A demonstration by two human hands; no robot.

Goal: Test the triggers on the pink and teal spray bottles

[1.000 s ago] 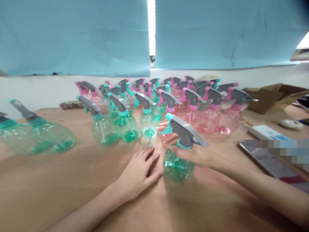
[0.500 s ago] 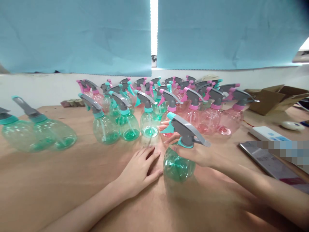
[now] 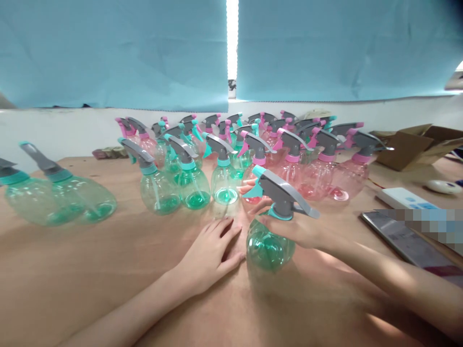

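A clear green spray bottle (image 3: 270, 246) with a grey and teal trigger head stands upright in front of me. My right hand (image 3: 289, 230) is round its upper body, just below the collar; its fingertips show past the far left side of the bottle. My left hand (image 3: 211, 248) lies flat on the wooden table (image 3: 144, 274), fingers apart and holding nothing, a little left of that bottle. Beyond the hands are a green spray bottle (image 3: 224, 185) with a teal collar and a pink spray bottle (image 3: 253, 171), partly hidden by the trigger head.
Several more green bottles (image 3: 193, 190) and pink bottles (image 3: 318, 178) crowd the back. Two green bottles (image 3: 85, 200) stand apart at the left. On the right lie a dark phone-like slab (image 3: 401, 241), a white box (image 3: 405, 198), a white mouse (image 3: 443, 187) and an open cardboard box (image 3: 405, 149).
The view has shifted very slightly, so everything sits a few pixels differently. Both hands and the held bottle keep the same pose.
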